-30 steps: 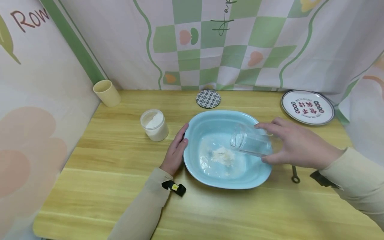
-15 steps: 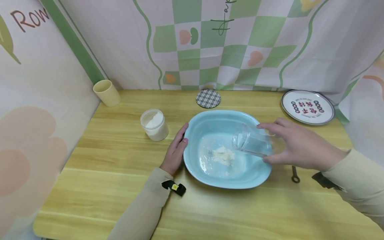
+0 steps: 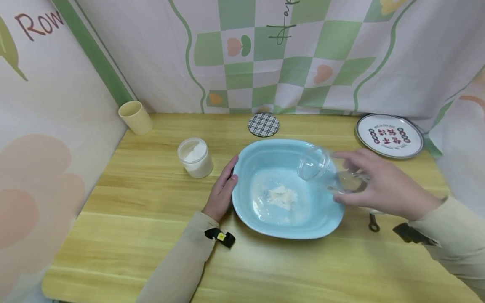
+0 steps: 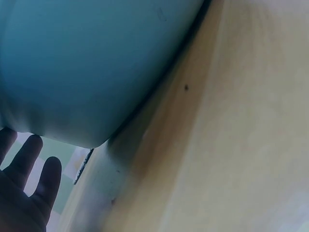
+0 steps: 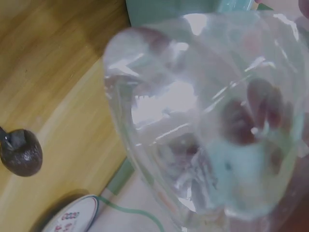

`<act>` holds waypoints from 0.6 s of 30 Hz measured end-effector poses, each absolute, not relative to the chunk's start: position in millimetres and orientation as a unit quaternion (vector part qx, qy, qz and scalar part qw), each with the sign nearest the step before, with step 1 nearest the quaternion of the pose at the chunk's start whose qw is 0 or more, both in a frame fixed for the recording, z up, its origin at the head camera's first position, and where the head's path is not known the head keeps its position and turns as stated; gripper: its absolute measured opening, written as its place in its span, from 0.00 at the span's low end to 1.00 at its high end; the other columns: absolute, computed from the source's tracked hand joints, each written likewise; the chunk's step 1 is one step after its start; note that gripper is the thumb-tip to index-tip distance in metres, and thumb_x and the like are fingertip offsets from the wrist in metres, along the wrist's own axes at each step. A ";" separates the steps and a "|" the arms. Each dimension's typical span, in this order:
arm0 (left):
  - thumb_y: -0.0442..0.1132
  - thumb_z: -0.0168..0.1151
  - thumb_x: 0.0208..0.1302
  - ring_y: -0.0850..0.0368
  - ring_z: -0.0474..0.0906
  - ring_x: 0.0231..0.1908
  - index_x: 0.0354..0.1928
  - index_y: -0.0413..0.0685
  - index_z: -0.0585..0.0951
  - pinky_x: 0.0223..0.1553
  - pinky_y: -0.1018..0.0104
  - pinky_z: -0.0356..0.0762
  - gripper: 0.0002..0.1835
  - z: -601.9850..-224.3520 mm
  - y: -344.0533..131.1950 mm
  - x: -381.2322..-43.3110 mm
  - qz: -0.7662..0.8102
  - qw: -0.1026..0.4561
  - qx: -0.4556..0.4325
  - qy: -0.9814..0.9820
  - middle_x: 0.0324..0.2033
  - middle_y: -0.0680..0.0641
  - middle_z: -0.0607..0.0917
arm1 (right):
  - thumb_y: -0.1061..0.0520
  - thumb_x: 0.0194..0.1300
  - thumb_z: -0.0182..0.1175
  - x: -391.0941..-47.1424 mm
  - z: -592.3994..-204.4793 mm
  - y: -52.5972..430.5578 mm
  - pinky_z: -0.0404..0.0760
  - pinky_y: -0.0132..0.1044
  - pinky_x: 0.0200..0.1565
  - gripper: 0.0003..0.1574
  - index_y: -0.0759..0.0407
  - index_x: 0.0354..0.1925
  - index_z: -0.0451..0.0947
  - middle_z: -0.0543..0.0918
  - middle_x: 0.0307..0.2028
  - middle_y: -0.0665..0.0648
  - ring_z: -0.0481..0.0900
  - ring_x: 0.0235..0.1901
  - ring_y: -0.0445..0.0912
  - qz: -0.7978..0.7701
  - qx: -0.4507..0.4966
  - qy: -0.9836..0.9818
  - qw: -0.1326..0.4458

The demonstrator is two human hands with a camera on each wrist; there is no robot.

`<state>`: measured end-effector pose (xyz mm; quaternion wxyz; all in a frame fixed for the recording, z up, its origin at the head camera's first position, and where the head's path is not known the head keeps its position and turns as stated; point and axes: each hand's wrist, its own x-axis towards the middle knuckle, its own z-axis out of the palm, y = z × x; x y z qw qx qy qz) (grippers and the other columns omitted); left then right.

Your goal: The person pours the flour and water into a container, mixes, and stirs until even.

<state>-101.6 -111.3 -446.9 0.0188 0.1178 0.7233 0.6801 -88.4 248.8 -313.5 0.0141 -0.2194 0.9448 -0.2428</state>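
On the surface (image 3: 125, 219), working left to right, locate the yellow cup (image 3: 139, 120) at the back edge, apparently kept out of the way. The open jar (image 3: 199, 167) of white powder stands left of the basin, likely for easy reach. Your left hand (image 3: 221, 194) is not grasping: its extended fingers bear against the left wall of the blue basin (image 3: 291, 156), presumably to steady it. The checked coaster (image 3: 264, 125) lies behind the basin. A white mound (image 3: 282, 198) sits on the basin floor; glossy spots around it suggest liquid.

Your right hand (image 3: 379, 185) grasps the clear glass (image 3: 320, 168) between thumb and fingers, tilted, mouth over the basin's right side; this side grip probably leaves the mouth unobstructed. Whether liquid remains inside cannot be told. The dark utensil (image 3: 373, 224) lies right of the basin; the plate (image 3: 390, 135) lies at back right.

Compared with the preceding frame, the glass mouth is higher and turned further up; your left hand, the basin and the mound are unchanged.
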 end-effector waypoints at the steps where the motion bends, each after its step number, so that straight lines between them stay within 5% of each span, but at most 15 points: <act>1: 0.42 0.41 0.80 0.62 0.52 0.75 0.78 0.58 0.59 0.75 0.64 0.51 0.27 -446.8 -111.2 -101.6 0.680 0.019 0.117 0.724 0.76 0.58 0.58 | 0.42 0.42 0.83 -88.7 -314.3 249.4 0.79 0.55 0.45 0.59 0.49 0.71 0.69 0.78 0.48 0.55 0.76 0.48 0.51 -0.250 -0.216 0.944 0.009; 4: 0.42 0.41 0.80 0.63 0.52 0.75 0.78 0.59 0.59 0.75 0.65 0.52 0.28 -446.6 -111.3 -101.6 0.680 0.019 0.116 0.724 0.76 0.59 0.58 | 0.47 0.42 0.84 -89.6 -317.2 251.0 0.78 0.51 0.46 0.60 0.49 0.71 0.68 0.77 0.46 0.55 0.75 0.47 0.51 -0.277 -0.202 0.939 -0.007; 11: 0.42 0.41 0.80 0.63 0.52 0.75 0.78 0.59 0.58 0.75 0.65 0.52 0.28 -447.5 -111.9 -101.8 0.679 0.017 0.119 0.724 0.76 0.60 0.58 | 0.53 0.41 0.84 -89.7 -329.3 253.6 0.69 0.23 0.47 0.61 0.53 0.72 0.67 0.76 0.45 0.55 0.72 0.46 0.45 -0.340 -0.169 0.923 -0.054; 18: 0.43 0.41 0.80 0.63 0.52 0.75 0.78 0.59 0.58 0.75 0.65 0.51 0.28 -446.0 -111.1 -101.5 0.678 0.022 0.115 0.726 0.76 0.60 0.58 | 0.57 0.46 0.82 -95.5 -342.3 262.1 0.66 0.16 0.46 0.52 0.52 0.67 0.70 0.75 0.50 0.52 0.71 0.49 0.41 -0.395 -0.110 0.909 -0.072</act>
